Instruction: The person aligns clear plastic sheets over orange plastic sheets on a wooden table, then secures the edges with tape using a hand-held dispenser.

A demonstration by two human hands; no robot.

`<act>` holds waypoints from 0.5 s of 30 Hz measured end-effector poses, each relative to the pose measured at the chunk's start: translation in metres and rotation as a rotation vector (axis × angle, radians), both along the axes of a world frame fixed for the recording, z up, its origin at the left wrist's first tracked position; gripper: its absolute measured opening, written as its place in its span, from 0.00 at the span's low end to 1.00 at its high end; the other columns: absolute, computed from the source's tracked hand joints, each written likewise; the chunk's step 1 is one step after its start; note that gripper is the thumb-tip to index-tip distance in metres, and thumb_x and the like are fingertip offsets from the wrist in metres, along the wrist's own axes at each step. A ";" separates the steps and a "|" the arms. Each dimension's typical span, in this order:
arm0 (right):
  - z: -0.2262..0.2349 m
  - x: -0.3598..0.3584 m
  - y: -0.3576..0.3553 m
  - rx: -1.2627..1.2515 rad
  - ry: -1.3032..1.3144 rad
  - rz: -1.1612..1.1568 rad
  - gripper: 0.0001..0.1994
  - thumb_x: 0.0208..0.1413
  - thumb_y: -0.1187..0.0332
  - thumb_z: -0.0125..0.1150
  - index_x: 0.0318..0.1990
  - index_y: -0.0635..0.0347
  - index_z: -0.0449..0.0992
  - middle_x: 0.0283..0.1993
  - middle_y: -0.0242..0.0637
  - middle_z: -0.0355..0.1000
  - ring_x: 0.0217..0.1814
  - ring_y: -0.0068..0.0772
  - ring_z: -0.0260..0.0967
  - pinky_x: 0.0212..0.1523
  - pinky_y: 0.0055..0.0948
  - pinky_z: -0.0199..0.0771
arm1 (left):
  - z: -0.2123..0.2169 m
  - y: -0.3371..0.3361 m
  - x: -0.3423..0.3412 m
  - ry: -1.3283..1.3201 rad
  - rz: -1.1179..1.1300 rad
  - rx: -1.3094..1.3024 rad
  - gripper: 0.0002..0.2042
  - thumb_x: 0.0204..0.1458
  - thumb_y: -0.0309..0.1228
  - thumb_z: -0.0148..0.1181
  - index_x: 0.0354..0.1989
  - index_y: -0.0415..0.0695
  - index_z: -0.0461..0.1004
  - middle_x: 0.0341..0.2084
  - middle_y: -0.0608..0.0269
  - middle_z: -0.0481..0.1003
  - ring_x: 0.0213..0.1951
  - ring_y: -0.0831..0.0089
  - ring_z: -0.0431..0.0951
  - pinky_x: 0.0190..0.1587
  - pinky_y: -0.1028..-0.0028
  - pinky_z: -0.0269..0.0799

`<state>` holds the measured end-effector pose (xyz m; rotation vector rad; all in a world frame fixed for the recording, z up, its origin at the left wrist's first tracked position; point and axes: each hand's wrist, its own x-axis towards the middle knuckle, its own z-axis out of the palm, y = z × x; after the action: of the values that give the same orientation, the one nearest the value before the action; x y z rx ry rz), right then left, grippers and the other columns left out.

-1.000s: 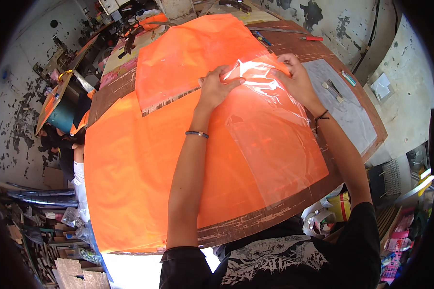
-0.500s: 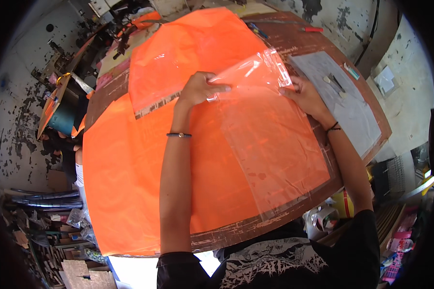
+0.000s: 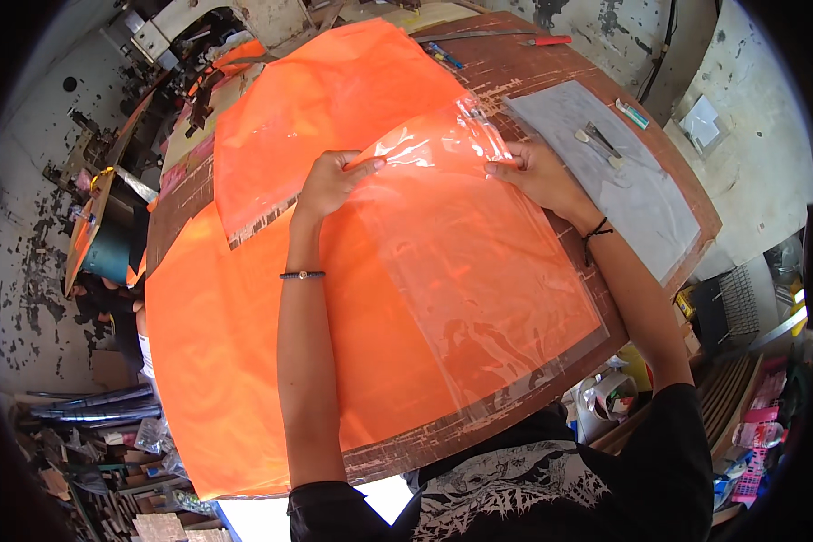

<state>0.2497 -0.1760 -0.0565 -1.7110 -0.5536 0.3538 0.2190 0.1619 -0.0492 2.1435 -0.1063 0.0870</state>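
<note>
A clear plastic sheet (image 3: 479,271) lies over the right part of a large orange sheet (image 3: 235,361) on the brown worktable. Its far end is folded back or raised, with shiny creases catching the light. My left hand (image 3: 328,185) is closed on the left corner of that end, thumb on top. At the opposite corner my right hand (image 3: 544,181) pinches the plastic between thumb and fingers. Beyond my hands, a second orange piece (image 3: 325,99) overlaps the first.
To the right lies a grey translucent sheet (image 3: 650,208) with small dark tools (image 3: 601,140) on it. A red-handled cutter (image 3: 549,41) and a metal strip rest along the far edge of the brown tabletop (image 3: 176,221). A sewing machine (image 3: 167,32) stands at the far left.
The whole view has shifted, so the table appears further left. My left hand has slid slightly left along the plastic's end. Both hands keep their pinch on it.
</note>
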 end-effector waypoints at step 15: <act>-0.008 -0.004 0.001 0.121 -0.124 -0.096 0.14 0.59 0.71 0.60 0.50 0.69 0.74 0.43 0.36 0.78 0.42 0.21 0.73 0.42 0.23 0.75 | 0.097 0.091 -0.089 0.395 0.192 0.717 0.19 0.37 0.47 0.75 0.26 0.42 0.81 0.25 0.64 0.79 0.30 0.75 0.76 0.37 0.71 0.71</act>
<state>0.2462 -0.1754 -0.0648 -1.6437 -0.5691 0.1433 0.1299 0.2533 0.0479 2.8325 0.3502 -0.3086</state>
